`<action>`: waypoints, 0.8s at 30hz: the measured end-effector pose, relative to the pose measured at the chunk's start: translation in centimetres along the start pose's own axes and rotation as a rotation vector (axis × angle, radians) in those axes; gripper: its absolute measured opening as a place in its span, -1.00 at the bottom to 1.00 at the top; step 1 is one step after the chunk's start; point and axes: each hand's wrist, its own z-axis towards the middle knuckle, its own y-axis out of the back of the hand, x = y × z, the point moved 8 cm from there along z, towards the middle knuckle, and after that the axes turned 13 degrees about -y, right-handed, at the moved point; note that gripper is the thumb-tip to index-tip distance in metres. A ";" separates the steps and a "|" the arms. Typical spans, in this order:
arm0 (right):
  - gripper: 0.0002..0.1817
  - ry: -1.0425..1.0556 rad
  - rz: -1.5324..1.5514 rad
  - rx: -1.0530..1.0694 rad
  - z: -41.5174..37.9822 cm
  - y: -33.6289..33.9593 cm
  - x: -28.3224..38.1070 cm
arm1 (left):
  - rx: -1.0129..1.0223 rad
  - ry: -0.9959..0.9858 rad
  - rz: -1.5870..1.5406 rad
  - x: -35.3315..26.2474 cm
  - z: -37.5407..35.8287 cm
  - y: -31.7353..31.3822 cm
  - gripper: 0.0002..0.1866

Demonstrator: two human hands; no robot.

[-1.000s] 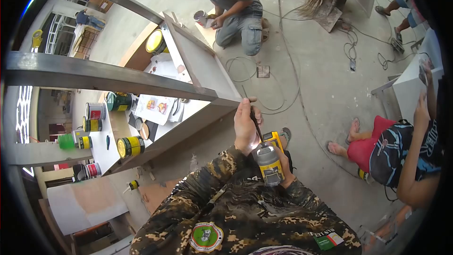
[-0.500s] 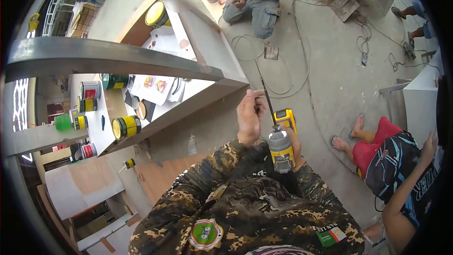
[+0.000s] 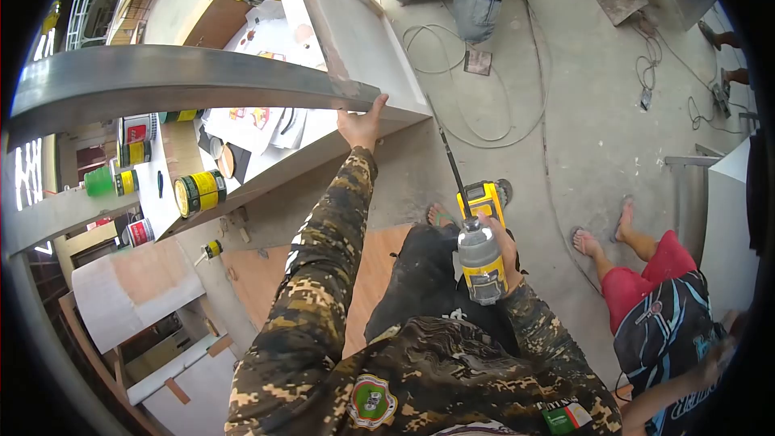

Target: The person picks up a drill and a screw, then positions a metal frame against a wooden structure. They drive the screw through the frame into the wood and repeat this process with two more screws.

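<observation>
My left hand (image 3: 361, 127) grips the end of a square metal tube (image 3: 202, 77). The thumb or a finger shows at the tube's tip, while the others are partly hidden behind it. The tube crosses over a white cabinet-like piece (image 3: 404, 109). In front of my body, my right hand (image 3: 502, 241) is closed around a yellow and grey cordless drill (image 3: 483, 266). A long dark bit (image 3: 452, 165) extends from the drill toward the floor ahead. Its yellow battery base (image 3: 483, 196) shows beyond the hand.
Paint cans (image 3: 200, 193) and papers (image 3: 242, 125) lie on the white piece at left. Cables (image 3: 539, 89) run over the concrete floor. One person kneels ahead (image 3: 476, 8); another in red shorts (image 3: 646, 270) is at right. A plywood sheet (image 3: 379, 258) lies below my left arm.
My left hand has left the area near the drill bit and moved left and forward onto the metal tube. The drill stays in my right hand. The view has shifted slightly.
</observation>
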 end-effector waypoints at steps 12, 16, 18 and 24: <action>-0.43 0.187 -0.165 -0.043 1.8 0.0 -0.4 | -0.112 -0.209 -0.041 3.4 -1.0 -1.6 -0.57; -0.41 0.191 -0.158 -0.077 3.0 -0.2 -1.8 | -0.098 -0.241 0.076 4.2 -0.9 -1.6 -0.58; -0.41 0.225 -0.144 -0.086 3.8 -0.5 -2.0 | -0.064 -0.257 0.083 4.3 -0.7 -1.9 -0.61; -0.48 0.227 -0.093 -0.112 6.6 -2.4 -7.7 | 0.020 -0.450 0.190 2.3 -0.4 -2.1 -0.67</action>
